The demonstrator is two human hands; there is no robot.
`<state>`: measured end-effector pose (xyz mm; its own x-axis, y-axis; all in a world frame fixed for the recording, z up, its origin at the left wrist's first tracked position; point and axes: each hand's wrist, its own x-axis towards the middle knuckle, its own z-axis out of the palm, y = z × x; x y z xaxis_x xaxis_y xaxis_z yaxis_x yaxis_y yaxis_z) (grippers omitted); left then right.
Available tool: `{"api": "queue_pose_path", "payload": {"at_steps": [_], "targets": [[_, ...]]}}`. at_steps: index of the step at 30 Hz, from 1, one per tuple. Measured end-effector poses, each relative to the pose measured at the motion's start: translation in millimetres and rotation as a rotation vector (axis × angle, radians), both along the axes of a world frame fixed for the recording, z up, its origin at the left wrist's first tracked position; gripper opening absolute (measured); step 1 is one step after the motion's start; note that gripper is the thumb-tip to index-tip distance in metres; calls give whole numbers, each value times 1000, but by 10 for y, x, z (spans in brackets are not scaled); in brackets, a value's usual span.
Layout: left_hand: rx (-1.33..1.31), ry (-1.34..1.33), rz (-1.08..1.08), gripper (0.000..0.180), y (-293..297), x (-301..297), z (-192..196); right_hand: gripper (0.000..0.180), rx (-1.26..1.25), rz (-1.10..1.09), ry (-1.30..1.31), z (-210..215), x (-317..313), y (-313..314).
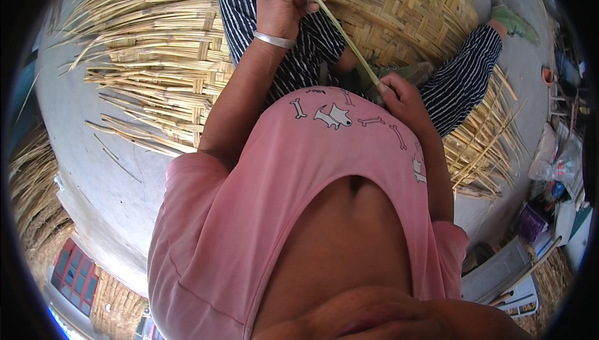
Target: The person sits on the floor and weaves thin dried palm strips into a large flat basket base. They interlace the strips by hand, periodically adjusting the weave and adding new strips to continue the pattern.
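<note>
- Bamboo strip [340, 28] runs slanted above the person's lap, over the woven mat [156, 59].
- Left hand [284, 6] pinches its upper end.
- Right hand [399, 93] grips its lower end.

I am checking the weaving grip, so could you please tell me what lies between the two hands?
In the head view, a thin bamboo strip spans from left hand to right hand, crossing the striped trousers.

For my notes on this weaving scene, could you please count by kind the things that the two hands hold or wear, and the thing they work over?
Bamboo strip, held between left hand and right hand: 1
Woven bamboo mat under the person: 1
Silver bangle on the left wrist: 1
Total: 3
</note>
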<state>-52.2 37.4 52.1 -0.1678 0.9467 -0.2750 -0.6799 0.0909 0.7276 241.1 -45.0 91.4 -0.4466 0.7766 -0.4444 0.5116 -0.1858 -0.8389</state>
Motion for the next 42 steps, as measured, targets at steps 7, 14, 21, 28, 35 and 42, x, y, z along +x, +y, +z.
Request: {"api": "queue_pose_path", "payload": {"at_steps": [7,14,21,28,35,42], "targets": [[144,27,-29,8,117,-186,-123,19,-39,-30,-17,-70,178,-115],[134,13,-104,8,118,-244,47,20,-261,-61,55,-71,252,-147],[117,-168,-101,21,139,-364,-33,18,-265,-85,74,-41,217,-127],[21,-109,-111,29,90,-83,132,22,-344,-178,230,207,40,162],[263,-17,-892,27,-298,498,467,22,-683,-157,722,355,-137,389],[297,173,-919,12,-303,494,506,28,-775,-68,899,105,-91,341]]}}
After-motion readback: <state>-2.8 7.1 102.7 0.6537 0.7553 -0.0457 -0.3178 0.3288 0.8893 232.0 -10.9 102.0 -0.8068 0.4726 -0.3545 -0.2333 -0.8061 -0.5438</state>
